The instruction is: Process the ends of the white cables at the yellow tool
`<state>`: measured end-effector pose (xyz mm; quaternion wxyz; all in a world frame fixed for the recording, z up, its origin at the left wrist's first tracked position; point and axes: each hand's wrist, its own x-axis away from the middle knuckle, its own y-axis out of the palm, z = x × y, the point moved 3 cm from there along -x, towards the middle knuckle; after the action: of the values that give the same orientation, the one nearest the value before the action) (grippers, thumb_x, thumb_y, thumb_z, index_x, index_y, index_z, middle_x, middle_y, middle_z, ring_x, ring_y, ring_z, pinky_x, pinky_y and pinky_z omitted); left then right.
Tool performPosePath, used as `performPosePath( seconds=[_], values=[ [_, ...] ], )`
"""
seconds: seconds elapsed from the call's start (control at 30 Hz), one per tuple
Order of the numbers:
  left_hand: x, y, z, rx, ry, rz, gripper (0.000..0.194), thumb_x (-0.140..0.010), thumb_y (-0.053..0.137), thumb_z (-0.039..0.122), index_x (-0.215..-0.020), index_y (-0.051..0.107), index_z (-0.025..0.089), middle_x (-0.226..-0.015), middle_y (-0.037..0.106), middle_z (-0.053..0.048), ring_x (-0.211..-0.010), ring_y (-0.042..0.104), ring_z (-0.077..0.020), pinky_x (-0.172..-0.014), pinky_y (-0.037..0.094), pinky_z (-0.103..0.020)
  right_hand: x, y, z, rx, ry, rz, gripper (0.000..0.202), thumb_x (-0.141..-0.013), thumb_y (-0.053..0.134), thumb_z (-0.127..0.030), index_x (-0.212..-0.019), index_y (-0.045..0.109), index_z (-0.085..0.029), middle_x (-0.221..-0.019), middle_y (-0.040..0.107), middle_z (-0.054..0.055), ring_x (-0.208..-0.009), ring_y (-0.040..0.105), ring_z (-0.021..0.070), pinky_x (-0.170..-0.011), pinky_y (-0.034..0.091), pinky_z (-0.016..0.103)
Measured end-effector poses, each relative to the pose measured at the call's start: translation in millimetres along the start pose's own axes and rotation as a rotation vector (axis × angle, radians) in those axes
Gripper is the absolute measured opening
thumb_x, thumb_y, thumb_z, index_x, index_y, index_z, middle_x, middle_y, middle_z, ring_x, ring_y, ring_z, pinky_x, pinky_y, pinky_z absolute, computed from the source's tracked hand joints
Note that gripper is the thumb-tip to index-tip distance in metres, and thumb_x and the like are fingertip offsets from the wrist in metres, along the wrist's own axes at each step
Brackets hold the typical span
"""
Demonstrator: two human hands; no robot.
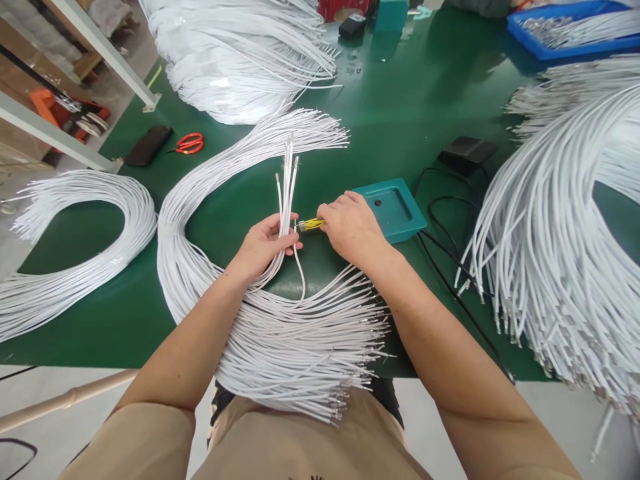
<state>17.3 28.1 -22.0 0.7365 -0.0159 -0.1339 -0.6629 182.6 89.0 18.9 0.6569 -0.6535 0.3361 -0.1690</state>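
A few white cables (pixel 287 190) stand upright in my left hand (pixel 266 245), pinched between thumb and fingers, with their tips pointing away from me. One cable end sits apart beside my left fingertips. My right hand (pixel 350 223) is closed round a yellow tool (pixel 312 225), whose metal tip meets that cable end. Below both hands a large curved bundle of white cables (pixel 300 340) spreads over the table's front edge. A teal tray (pixel 397 212) lies just beyond my right hand.
White cable bundles lie at the left (pixel 127 220), back (pixel 240 60) and right (pixel 550 233) of the green table (pixel 430 100). Red scissors (pixel 190 143), a dark phone-like object (pixel 148 145), a black box (pixel 467 155) with cords and a blue bin (pixel 545 52) are farther back.
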Motion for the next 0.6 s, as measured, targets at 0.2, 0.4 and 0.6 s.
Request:
performPosePath(
  seconds=[0.2, 0.4, 0.6],
  values=[
    [-2.5, -0.5, -1.0, -0.102, -0.001, 0.047, 0.049, -0.064, 0.082, 0.022, -0.109, 0.064, 0.014, -0.076, 0.066, -0.002, -0.069, 0.071, -0.0176, -0.052, 0.052, -0.020, -0.8, 0.7, 1.8, 0.001, -0.001, -0.007, 0.020, -0.081, 0.050, -0.007, -0.090, 0.066, -0.013, -0.084, 0.070, 0.011, -0.088, 0.051, 0.0255, -0.089, 0.033, 0.038],
    [-5.1, 2.7, 0.2, -0.223, 0.010, 0.083, 0.047, -0.064, 0.080, 0.021, -0.108, 0.063, 0.012, -0.075, 0.066, -0.002, -0.068, 0.071, -0.0187, -0.051, 0.052, -0.021, -2.8, 2.3, 2.1, 0.012, 0.006, 0.017, 0.023, -0.080, 0.048, -0.003, -0.089, 0.066, -0.014, -0.077, 0.068, 0.010, -0.092, 0.049, 0.0269, -0.082, 0.033, 0.038],
    [-3.7, 7.0, 2.6, -0.322, -0.007, 0.073, 0.047, -0.067, 0.077, 0.022, -0.110, 0.063, 0.010, -0.078, 0.065, -0.002, -0.071, 0.072, -0.0184, -0.055, 0.053, -0.022, 0.2, -0.9, 0.2, 0.027, 0.021, 0.030, 0.019, -0.083, 0.051, -0.009, -0.092, 0.066, -0.014, -0.078, 0.069, 0.009, -0.094, 0.052, 0.0266, -0.096, 0.034, 0.043]
  ],
)
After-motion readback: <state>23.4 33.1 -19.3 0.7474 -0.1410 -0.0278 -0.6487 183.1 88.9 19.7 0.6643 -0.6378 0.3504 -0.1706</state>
